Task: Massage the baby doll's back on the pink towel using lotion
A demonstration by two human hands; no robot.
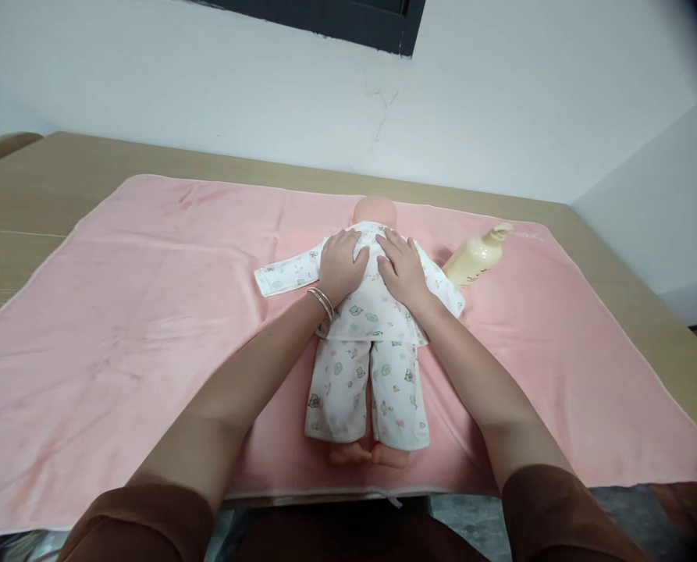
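Note:
A baby doll (375,209) lies face down, its bald head toward the wall and its bare feet toward me. It wears a white printed long-sleeved top (363,312) and matching trousers (339,390). My left hand (342,265) rests flat on the left of the doll's upper back, fingers stretched toward the head, two bracelets at the wrist. On the right of the upper back lies my right hand (403,269), fingers spread. Both palms touch the top and hold nothing. One sleeve (286,273) stretches out to the left.
A pink blanket (166,312) covers much of the wooden table (208,162). A cream pump bottle (477,256) lies tilted on the blanket, close to the doll's right-hand sleeve. Behind the table stands a white wall (266,94) with a dark frame (348,19).

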